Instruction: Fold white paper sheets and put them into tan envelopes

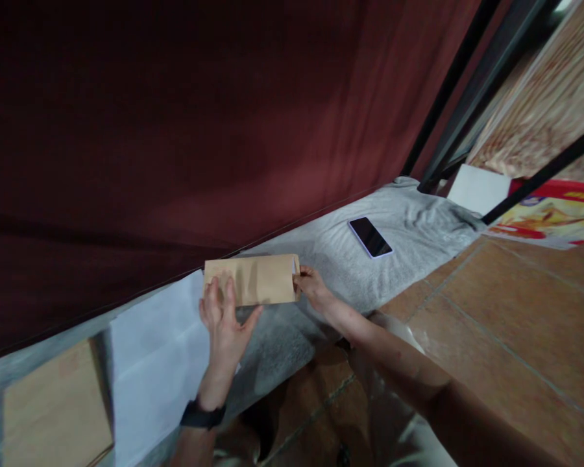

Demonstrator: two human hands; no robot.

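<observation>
The left hand (224,321) lay flat, fingers spread, on the tan paper envelope (251,279). The right hand (311,287) pinched its open end; steady pressure there probably kept it from sliding on the grey cloth (350,259).

1. One head-worn view looks forward and down, tilted, close over the grey cloth (321,259) on the floor.
2. A dark red curtain (175,130) fills the far side.

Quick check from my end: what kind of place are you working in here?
Probably a home floor workspace, not a factory. A grey cloth is spread on terracotta floor tiles against a dark red curtain, with a phone lying on it.
</observation>
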